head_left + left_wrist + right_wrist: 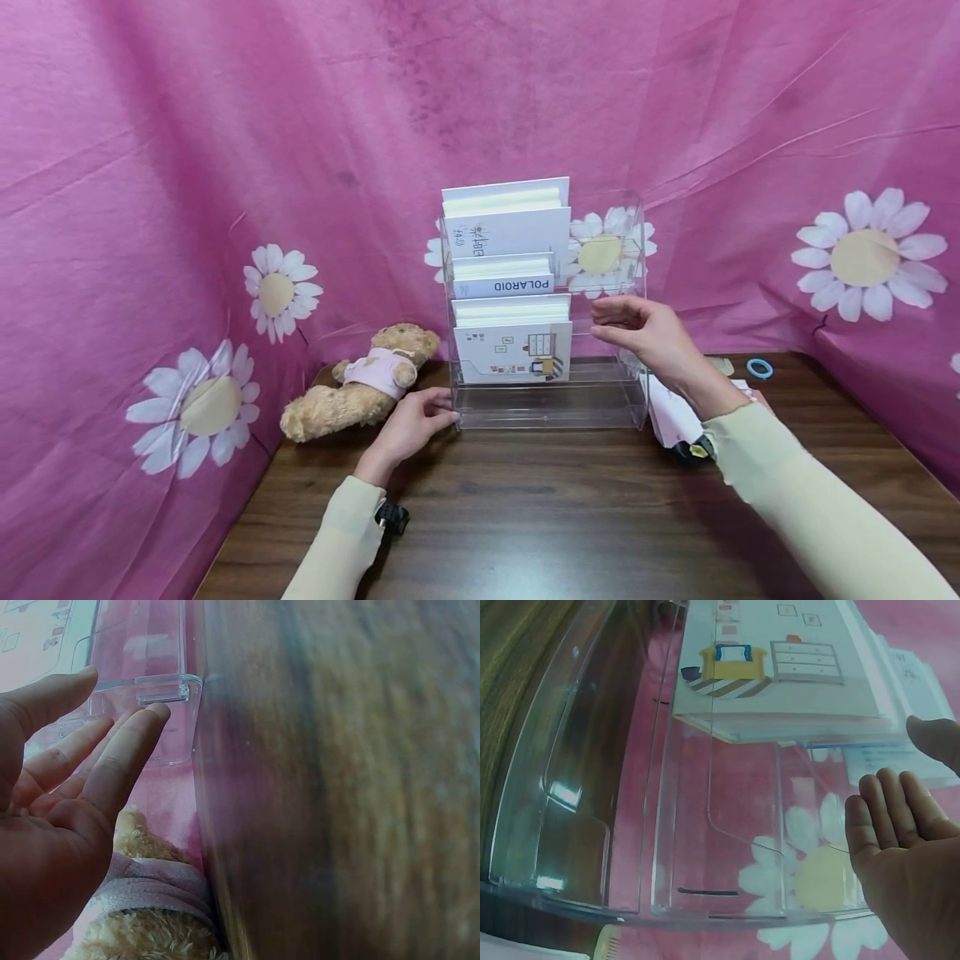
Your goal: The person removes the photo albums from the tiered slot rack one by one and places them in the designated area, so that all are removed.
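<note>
A clear acrylic tiered rack (551, 408) stands at the back of the table. White booklets fill its left side: a front one with a drawn room (510, 354), a middle one marked POLAROID (504, 287), and a taller one behind (517, 233). Beside the rack's lower left corner is my left hand (408, 429). Its fingers (124, 761) are extended and the thumb is apart; whether they press on the acrylic is hard to tell. My right hand (656, 337) hovers at the rack's right side, fingers fairly straight, holding nothing.
A teddy bear (375, 375) in a pale pink top leans at the left of the rack. To the right lie white papers or booklets (671, 412), partly behind my right forearm, and a blue ring (759, 367). Pink daisy-print cloth (360, 167) hangs around the wooden table (525, 508).
</note>
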{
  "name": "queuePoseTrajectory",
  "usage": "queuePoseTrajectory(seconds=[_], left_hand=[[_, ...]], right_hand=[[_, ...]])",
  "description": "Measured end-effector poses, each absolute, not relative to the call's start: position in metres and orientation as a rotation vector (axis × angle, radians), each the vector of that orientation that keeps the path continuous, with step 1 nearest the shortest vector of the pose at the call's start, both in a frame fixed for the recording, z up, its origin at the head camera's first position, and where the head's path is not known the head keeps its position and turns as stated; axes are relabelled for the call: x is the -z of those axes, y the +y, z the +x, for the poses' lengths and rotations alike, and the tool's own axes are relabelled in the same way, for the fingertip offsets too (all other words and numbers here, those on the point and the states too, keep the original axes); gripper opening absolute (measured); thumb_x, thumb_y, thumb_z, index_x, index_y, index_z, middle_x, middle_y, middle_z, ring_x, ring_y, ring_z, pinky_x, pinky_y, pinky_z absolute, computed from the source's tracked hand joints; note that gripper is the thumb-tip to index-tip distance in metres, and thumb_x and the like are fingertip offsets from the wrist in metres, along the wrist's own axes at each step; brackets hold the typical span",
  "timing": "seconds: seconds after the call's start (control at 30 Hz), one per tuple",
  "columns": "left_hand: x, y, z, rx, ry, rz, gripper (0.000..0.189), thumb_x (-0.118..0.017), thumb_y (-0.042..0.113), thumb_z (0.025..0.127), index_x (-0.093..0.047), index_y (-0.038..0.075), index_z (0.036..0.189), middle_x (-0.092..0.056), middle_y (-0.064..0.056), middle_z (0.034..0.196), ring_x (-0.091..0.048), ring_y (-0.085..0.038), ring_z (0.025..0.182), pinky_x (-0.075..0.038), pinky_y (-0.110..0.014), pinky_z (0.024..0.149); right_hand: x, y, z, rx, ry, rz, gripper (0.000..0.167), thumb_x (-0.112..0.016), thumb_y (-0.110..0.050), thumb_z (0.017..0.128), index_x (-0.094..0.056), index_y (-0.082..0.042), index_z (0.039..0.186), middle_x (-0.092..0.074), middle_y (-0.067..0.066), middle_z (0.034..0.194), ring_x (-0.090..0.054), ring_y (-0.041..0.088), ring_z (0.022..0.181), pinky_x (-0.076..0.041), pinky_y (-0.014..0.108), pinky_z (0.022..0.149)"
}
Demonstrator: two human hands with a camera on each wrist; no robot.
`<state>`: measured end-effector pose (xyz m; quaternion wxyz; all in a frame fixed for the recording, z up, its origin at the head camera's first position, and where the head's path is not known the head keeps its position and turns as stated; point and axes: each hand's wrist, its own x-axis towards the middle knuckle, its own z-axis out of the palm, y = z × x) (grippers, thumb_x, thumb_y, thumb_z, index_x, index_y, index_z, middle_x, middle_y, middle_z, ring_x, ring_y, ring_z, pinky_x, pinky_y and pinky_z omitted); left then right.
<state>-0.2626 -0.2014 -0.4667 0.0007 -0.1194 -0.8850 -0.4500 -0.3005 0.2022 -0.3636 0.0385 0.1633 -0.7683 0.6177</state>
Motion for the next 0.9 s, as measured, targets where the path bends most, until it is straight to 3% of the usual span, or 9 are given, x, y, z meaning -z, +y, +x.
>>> queuePoseTrajectory(seconds=[0.3, 0.73, 0.9], left_hand=[[0.464, -0.201, -0.262, 1.417, -2.795, -0.351, 0.037, -0.081, 0.011, 0.102, -0.074, -0.001, 0.136, -0.084, -0.014, 0.119, -0.081, -0.025, 0.108, -0.062, -0.036, 0.099], [0.462, -0.199, -0.262, 1.413, -2.801, -0.361, 0.039, -0.080, 0.011, 0.103, -0.073, -0.003, 0.139, -0.084, -0.015, 0.120, -0.082, -0.027, 0.110, -0.063, -0.043, 0.102], [0.464, -0.200, -0.262, 1.417, -2.804, -0.359, 0.040, -0.080, 0.011, 0.103, -0.072, -0.004, 0.139, -0.084, -0.017, 0.121, -0.082, -0.028, 0.110, -0.063, -0.039, 0.100]], right_hand=[[0.371, 0.186, -0.315, -1.921, -2.353, 0.522, 0.053, -0.083, -0.009, 0.101, -0.065, 0.005, 0.149, -0.079, -0.006, 0.126, -0.075, -0.001, 0.109, -0.061, 0.016, 0.097], [0.377, 0.173, -0.321, -1.842, -2.403, 0.485, 0.050, -0.084, -0.008, 0.100, -0.066, 0.006, 0.144, -0.074, -0.013, 0.113, -0.072, 0.000, 0.101, -0.060, 0.015, 0.088], [0.378, 0.168, -0.322, -1.847, -2.403, 0.475, 0.051, -0.085, -0.009, 0.099, -0.065, 0.006, 0.143, -0.075, -0.006, 0.119, -0.071, 0.000, 0.105, -0.059, 0.014, 0.092]])
